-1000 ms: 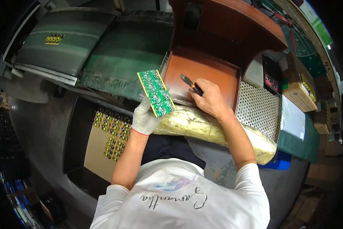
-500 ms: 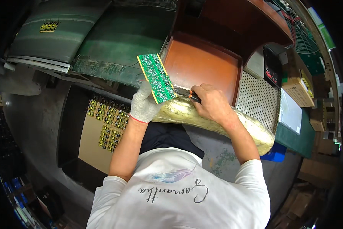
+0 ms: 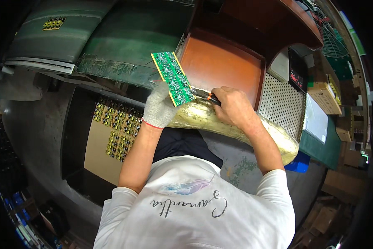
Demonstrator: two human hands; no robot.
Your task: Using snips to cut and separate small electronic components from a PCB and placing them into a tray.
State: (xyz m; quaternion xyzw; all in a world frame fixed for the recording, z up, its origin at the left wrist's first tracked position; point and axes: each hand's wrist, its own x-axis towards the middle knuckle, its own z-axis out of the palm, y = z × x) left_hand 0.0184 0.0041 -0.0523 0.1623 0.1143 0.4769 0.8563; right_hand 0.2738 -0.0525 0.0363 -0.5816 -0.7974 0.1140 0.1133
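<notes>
Holding a green circuit board [image 3: 172, 77] in the gloved left hand [image 3: 158, 108], grip pinched on the board's lower edge. Board tilted, long axis running from 11 o'clock to 5 o'clock, populated face toward the camera, raised above a yellow-gold padded armrest [image 3: 236, 124].

Bare right hand [image 3: 232, 108] at 3 o'clock of the board, grip curled shut round a dark tool with orange on the handle [image 3: 206, 95]. Tool tip pointing toward 9 o'clock, meeting the board's lower right edge; exact contact too small to tell. Right wrist resting on the armrest.

At 12 o'clock of both hands: reddish-brown tray [image 3: 221, 62] set under a brown hood [image 3: 269, 25]. At 3 o'clock of the tray: perforated metal panel [image 3: 281, 103]. Beyond it a small dark unit with a red display [image 3: 297, 74].

At 10 o'clock of the board: dark green conveyor belt [image 3: 128, 37], worn edge along its near side. A second belt section [image 3: 41, 41] further toward 9 o'clock, carrying a small yellow-and-black cluster of parts [image 3: 53, 23] near the top of the view.

At 8 o'clock of the left hand, lower level: brown cardboard sheet [image 3: 99, 153] bearing rows of small yellow-black components [image 3: 116, 128]. Well apart from the board.

Cardboard boxes [image 3: 325, 97] at far 3 o'clock. Blue bin [image 3: 300, 162] just past the armrest's right end.
</notes>
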